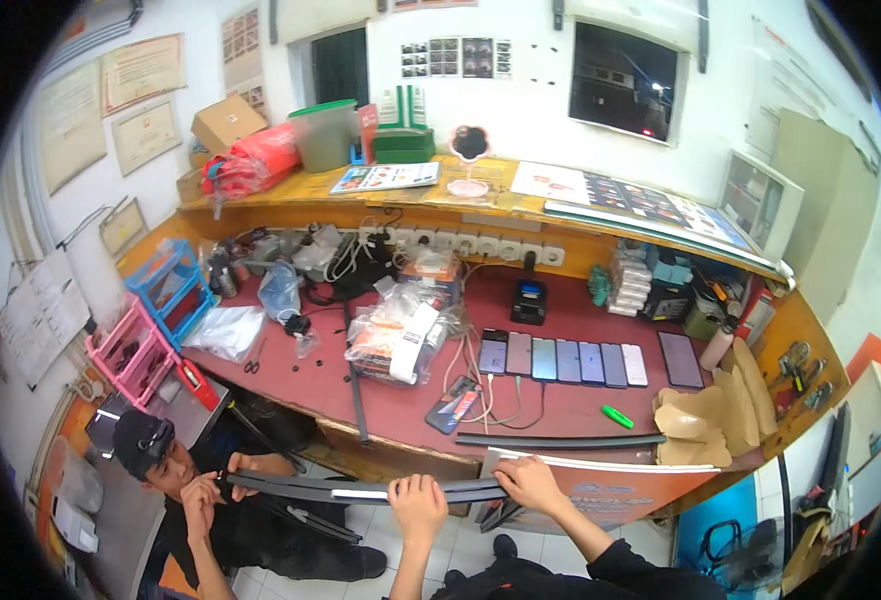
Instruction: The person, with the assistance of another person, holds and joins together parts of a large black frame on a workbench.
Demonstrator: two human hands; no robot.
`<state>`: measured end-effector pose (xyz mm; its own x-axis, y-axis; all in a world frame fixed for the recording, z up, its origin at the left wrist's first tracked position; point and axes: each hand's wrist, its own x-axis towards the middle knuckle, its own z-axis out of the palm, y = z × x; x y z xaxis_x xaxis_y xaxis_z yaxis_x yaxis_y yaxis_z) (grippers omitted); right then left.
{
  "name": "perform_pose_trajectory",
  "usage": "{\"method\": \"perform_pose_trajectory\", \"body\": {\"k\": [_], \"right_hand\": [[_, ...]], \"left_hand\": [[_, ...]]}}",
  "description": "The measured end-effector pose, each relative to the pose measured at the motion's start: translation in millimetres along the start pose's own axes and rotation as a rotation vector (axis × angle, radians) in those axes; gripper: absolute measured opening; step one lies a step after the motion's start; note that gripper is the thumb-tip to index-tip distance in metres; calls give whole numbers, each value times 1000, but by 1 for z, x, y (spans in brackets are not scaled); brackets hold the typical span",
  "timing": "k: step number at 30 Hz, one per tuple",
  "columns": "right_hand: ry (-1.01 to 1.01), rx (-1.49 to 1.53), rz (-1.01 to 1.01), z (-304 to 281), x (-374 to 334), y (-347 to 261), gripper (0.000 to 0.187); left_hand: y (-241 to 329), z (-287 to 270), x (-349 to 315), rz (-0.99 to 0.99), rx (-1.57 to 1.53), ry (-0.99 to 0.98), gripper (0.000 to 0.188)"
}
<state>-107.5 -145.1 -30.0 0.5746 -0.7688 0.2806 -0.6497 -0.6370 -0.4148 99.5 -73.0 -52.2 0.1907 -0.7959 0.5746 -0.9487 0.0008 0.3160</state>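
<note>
A long, narrow dark strip (pixel 296 487) with a pale band along part of it stretches level in front of me, at the near edge of the table. My left hand (pixel 418 508) is closed around its middle stretch, fingers curled over the top. Close to its right end, my right hand (pixel 529 484) grips it too, knuckles up. At the far left end, a co-worker in dark clothes and a cap (pixel 144 440) has both hands on the strip. Another dark strip (pixel 561 440) lies along the table's front edge, just beyond my right hand.
Several phones (pixel 544 360) stand in a row on the red table (pixel 601 400), with a green marker (pixel 617 416) nearer. Plastic-wrapped packages (pixel 401 335) and a long black bar (pixel 357 400) lie left. An orange board (pixel 601 490) leans below the front edge; torn cardboard (pixel 696 425) sits right.
</note>
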Motion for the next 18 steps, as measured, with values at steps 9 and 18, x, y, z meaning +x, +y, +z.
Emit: {"method": "perform_pose_trajectory", "body": {"k": [9, 18], "right_hand": [[-56, 6, -13, -8, 0, 3, 19], [-132, -13, 18, -12, 10, -9, 20]], "left_hand": [[5, 6, 1, -28, -26, 5, 14], [2, -1, 1, -87, -70, -9, 15]]}}
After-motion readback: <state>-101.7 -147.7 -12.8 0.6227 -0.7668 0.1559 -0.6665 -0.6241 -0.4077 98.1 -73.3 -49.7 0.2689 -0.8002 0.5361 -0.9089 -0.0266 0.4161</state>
